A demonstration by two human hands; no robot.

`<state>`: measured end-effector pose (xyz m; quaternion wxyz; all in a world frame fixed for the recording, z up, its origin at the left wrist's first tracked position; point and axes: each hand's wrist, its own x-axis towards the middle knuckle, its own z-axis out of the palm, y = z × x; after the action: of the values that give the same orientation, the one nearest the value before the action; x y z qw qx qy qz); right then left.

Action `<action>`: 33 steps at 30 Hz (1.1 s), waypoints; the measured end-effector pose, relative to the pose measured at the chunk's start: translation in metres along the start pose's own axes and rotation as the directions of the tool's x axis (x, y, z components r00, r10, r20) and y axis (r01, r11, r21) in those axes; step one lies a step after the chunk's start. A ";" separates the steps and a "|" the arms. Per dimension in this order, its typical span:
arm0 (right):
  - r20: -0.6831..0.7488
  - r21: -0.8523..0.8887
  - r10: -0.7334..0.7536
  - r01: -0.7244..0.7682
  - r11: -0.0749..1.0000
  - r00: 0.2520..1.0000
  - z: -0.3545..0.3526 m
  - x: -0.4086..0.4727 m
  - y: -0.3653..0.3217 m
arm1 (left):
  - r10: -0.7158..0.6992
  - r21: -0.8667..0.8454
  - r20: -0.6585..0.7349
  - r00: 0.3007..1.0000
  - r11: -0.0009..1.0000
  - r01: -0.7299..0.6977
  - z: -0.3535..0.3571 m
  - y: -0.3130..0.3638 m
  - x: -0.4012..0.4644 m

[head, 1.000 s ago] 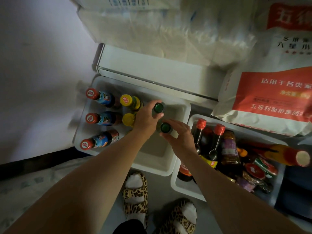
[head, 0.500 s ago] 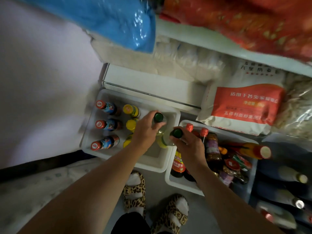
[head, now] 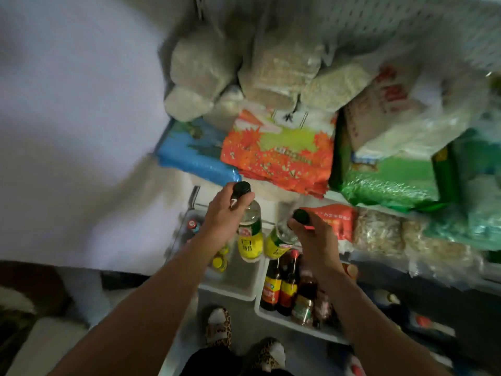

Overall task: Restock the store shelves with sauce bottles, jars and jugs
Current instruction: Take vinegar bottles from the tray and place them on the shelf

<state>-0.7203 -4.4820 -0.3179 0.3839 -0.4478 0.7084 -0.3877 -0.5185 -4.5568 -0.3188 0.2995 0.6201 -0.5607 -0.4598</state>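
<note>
Left hand (head: 226,213) fingers (head: 245,198) wrapped round the neck of the left bottle (head: 250,234), just under its dark cap. Long axis near vertical, cap up and away from the camera, yellow label low. Right hand (head: 315,237) fingers curled on the neck of the right bottle (head: 279,241); that one is tilted, cap up-right, base down-left (bases nearly touching). Both hang over the left white bin (head: 230,290), clear of it. Yellow-capped bottles (head: 219,263) sit in that bin. Right white bin (head: 273,317) holds dark sauce bottles (head: 280,286), upright. Shelf bags (head: 279,153) behind, blurred.
</note>
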 end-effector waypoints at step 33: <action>-0.302 0.075 -0.575 0.620 0.781 0.761 -0.177 0.065 -0.516 | 0.574 -0.067 -0.301 0.762 0.784 -0.617 -0.230 0.488 0.063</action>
<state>-0.7239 -4.6606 0.2020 0.1791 -0.5608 0.5365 -0.6046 -0.5184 -4.7452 0.1912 0.5518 0.4382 -0.6442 -0.2975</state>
